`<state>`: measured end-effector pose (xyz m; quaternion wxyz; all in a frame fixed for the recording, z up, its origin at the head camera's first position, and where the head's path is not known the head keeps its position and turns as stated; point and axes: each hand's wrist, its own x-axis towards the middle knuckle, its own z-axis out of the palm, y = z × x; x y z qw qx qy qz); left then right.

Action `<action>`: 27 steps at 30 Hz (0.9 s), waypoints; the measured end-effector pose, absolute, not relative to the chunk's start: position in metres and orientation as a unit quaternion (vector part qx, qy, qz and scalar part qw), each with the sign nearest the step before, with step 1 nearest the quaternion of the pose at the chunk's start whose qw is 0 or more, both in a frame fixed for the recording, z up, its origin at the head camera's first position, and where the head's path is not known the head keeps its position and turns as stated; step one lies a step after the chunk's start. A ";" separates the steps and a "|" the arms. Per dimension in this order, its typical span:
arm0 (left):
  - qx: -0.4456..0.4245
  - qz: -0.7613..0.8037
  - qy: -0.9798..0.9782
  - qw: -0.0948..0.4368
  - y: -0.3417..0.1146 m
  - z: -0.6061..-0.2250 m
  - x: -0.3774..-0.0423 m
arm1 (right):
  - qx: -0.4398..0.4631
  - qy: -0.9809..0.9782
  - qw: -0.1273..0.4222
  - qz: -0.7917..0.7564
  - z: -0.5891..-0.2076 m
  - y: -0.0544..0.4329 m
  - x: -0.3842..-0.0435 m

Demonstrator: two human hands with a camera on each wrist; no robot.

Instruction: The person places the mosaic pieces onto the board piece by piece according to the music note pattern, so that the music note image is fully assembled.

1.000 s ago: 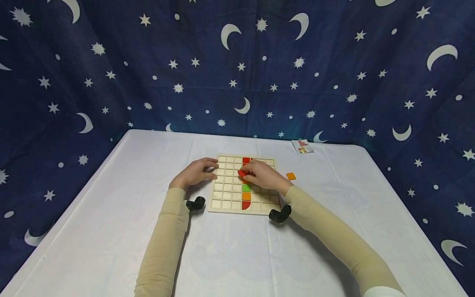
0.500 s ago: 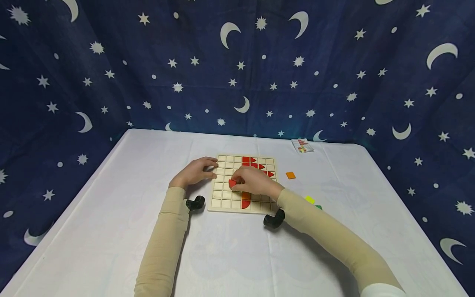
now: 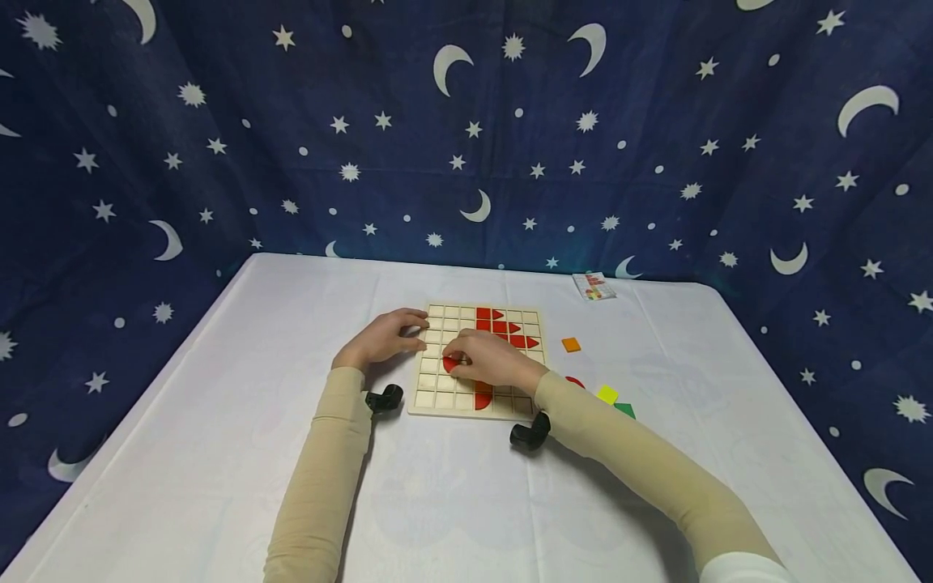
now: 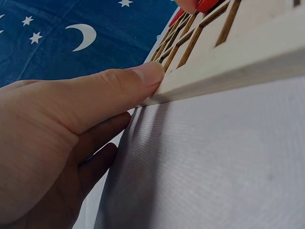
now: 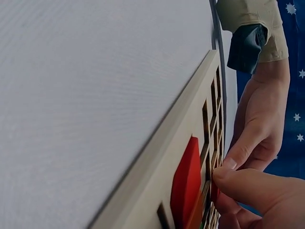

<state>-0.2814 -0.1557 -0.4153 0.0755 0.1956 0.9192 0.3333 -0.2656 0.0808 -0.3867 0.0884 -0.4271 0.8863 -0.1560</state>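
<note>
A wooden grid board [image 3: 443,401] lies on the white-covered table, with red, orange and other tiles along one column and rows of red tiles [image 3: 500,327] ending in points. My left hand [image 3: 382,336] rests at its left side; in the left wrist view the thumb [image 4: 116,86] lies straight against the board's edge. Over the left half of the board, my right hand [image 3: 492,359] pinches a red tile with a rounded edge [image 3: 449,365] between thumb and fingers. My right hand and forearm cover part of the board.
Right of the board lie an orange tile [image 3: 571,345], a partly hidden red piece [image 3: 575,381], a yellow tile [image 3: 608,394] and a green tile [image 3: 625,410]. A small printed card [image 3: 594,287] sits near the back edge. A starry blue curtain [image 3: 408,146] hangs behind.
My right hand has moved left and toward me across the board, carrying the red tile from the coloured column to the pale cells on the left. My left hand stays put.
</note>
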 end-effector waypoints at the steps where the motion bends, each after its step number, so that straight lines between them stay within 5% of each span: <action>1: 0.196 0.333 0.919 0.076 -0.156 -0.415 -0.281 | -0.427 0.886 0.090 -0.157 -0.387 0.080 -0.266; 27: 0.187 0.338 0.919 0.079 -0.155 -0.414 -0.281 | -0.413 0.892 0.090 -0.161 -0.389 0.076 -0.267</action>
